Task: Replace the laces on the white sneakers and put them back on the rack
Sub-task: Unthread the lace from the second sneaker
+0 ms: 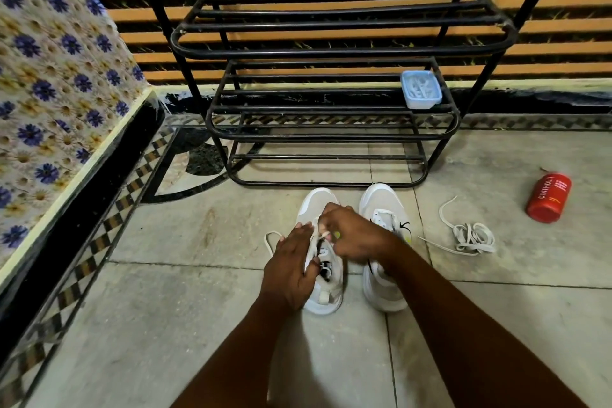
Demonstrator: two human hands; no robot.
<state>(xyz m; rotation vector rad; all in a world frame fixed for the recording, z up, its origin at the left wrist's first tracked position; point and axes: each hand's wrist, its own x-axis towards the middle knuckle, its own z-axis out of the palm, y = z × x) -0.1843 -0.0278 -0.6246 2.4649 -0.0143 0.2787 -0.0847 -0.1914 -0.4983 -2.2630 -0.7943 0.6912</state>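
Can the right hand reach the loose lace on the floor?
Probably yes: the loose lace lies uncovered beside the right sneaker, but the right hand is busy at the left sneaker.

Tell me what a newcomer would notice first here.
The left hand holds the left sneaker on the floor while the right hand pinches its lace; the right sneaker stands beside. Behind rises a black rack with a blue box; a loose lace and red can lie to the right.
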